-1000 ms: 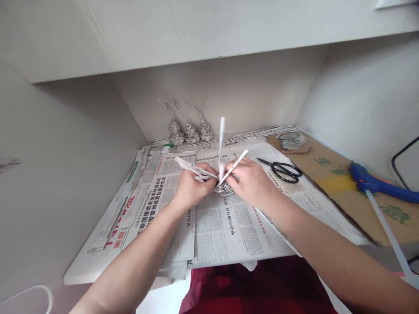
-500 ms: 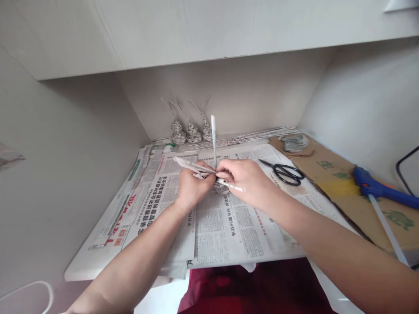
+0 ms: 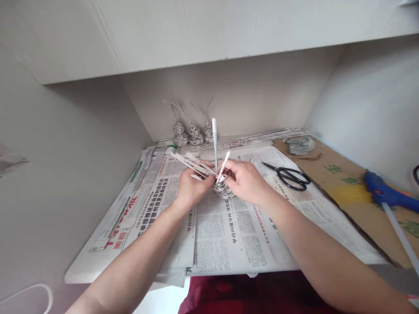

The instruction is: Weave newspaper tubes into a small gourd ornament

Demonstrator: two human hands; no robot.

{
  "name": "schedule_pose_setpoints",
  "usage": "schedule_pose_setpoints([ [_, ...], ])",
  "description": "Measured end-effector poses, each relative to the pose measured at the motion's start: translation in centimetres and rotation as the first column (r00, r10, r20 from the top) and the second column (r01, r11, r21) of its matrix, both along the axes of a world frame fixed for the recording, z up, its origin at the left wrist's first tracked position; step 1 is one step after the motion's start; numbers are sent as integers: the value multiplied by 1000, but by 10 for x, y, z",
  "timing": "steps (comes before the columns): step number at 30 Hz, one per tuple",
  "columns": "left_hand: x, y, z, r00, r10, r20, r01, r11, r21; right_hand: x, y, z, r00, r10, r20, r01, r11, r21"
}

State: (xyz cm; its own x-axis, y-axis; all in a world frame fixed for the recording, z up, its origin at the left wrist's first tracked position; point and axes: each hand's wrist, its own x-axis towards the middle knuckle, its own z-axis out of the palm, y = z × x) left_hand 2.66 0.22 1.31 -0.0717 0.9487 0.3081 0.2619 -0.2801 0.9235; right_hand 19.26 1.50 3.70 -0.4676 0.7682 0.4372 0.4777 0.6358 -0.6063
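Between my hands, on newspaper, sits a small woven piece of rolled paper (image 3: 224, 192), partly covered by my fingers. My left hand (image 3: 194, 185) is closed around its left side, where several rolled-paper strips (image 3: 188, 163) poke out to the upper left. On the other side my right hand (image 3: 244, 179) pinches at a paper strip (image 3: 224, 165) that stands up at a slant near the rim. One more paper tube (image 3: 214, 139) rises straight up behind the fingers. The fingertips' exact hold is partly hidden.
Newspaper sheets (image 3: 216, 248) cover the table. Black scissors (image 3: 290, 176) lie to the right. Farther right, a blue glue gun (image 3: 386, 189) and a grey cloth (image 3: 299, 145) rest on cardboard (image 3: 343, 174). Gourd-shaped woven pieces (image 3: 196, 135) and long paper sticks (image 3: 248, 140) line the back wall.
The strip at my right hand pointed down to the right and now points up. The strips by my left hand are spread wider. More of the woven piece shows.
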Motion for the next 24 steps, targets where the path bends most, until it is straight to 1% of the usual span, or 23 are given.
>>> schedule_pose_setpoints([
  [3, -1, 2, -2, 1000, -10, 4, 10, 999, -42, 2, 1, -7, 992, -54, -111, 45, 995, -84],
  [6, 0, 0, -1, 999, -9, -33, 7, 999, -52, 4, 0, -11, 987, -84, -139, 66, 990, -126],
  [8, 1, -2, 0, 998, -3, -69, 1, 1000, -27, 5, 1, -13, 982, -86, -166, 58, 984, -168],
  [11, 1, -4, 4, 992, -35, -119, 38, 999, 21, 7, 4, -17, 970, -88, -225, 29, 967, -252],
  [14, 1, -6, 6, 987, -73, -141, 76, 997, 14, 8, 6, -18, 963, -85, -257, 2, 952, -306],
  [16, -1, -6, 7, 982, -97, -163, 100, 995, 7, 8, 5, -18, 960, -80, -267, -7, 950, -311],
  [18, -3, -5, 7, 971, -128, -204, 139, 990, 39, 7, 4, -17, 958, -79, -276, -10, 952, -307],
  [20, -5, -5, 7, 955, -155, -255, 186, 977, 104, 6, 2, -15, 955, -79, -285, -13, 952, -307],
  [24, -10, -5, 13, 904, -225, -364, 311, 929, 198, 5, -1, -11, 952, -75, -297, -28, 944, -328],
])
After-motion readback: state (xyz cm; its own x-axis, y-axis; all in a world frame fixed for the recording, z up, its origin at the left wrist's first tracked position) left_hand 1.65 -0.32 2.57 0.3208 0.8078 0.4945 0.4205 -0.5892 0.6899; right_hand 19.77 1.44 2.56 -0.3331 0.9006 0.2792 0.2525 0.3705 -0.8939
